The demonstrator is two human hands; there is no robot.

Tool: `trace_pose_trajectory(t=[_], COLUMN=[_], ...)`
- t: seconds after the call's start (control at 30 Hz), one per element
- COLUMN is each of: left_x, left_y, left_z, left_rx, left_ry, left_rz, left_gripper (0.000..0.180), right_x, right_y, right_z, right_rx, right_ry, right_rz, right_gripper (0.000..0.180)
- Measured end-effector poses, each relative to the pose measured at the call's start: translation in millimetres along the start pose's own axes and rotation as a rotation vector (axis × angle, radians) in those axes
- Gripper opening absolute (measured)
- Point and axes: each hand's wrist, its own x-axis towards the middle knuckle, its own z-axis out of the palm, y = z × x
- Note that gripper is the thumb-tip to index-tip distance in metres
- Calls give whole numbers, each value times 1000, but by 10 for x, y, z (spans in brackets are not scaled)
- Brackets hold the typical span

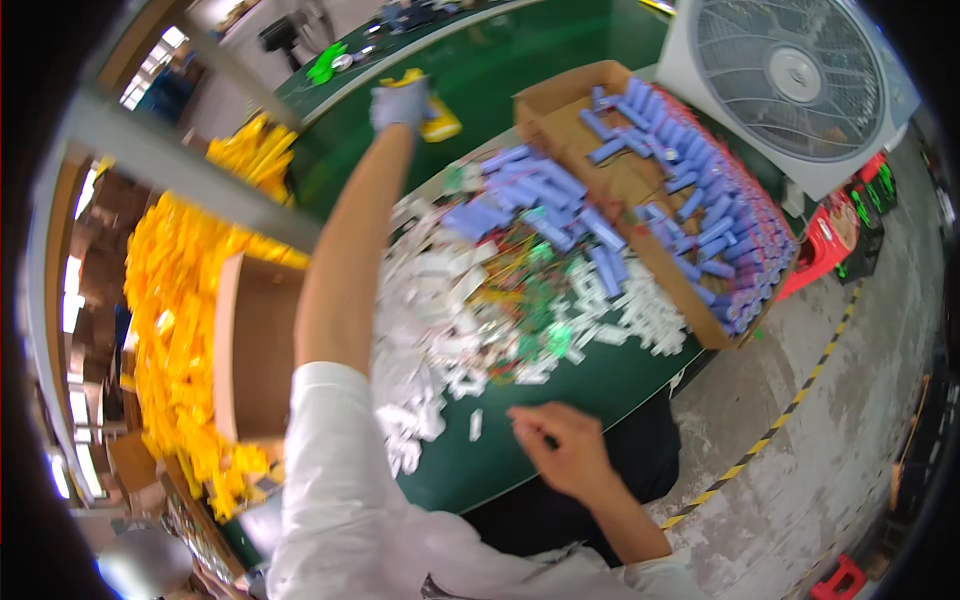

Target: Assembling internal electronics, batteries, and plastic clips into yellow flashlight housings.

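Observation:
My left arm reaches far over the green conveyor belt (575, 48). My left hand (398, 104), in a pale glove, is closed on a yellow flat piece (440, 122) that sticks out past its fingers. Near the front of the green table (470, 455) is my bare right hand (562, 446), thumb and forefinger pinched together; whatever may be between the tips is too small to make out. A small white strip (476, 425) lies just left of it. Beyond stretch white pieces (650, 310), thin coloured wires (515, 285) and a heap of purple-blue cylindrical cells (535, 190).
At the right, a cardboard box (560, 100) holds many more purple-blue cells, with a large grey fan (795, 75) behind it. A big pile of yellow pieces (175, 290) and an open carton (228, 350) stand at the left. A grey post (190, 160) slants beside my left arm.

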Motion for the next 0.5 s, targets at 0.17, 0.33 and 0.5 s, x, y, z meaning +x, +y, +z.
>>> trace_pose_trajectory(t=[0.17,0.33,0.5], left_x=[838,2455,320], left_y=[-57,-644,169], left_z=[324,-399,698], left_rx=[513,532,622], left_ry=[-17,-289,-385], left_rz=[171,-45,39], left_gripper=[56,51,62], right_x=[57,-122,-21], right_y=[69,-31,281], right_z=[99,110,63], right_rx=[-203,-107,-273], right_ry=[-135,-221,-185], right_rz=[-111,-306,-161], right_gripper=[25,31,27])
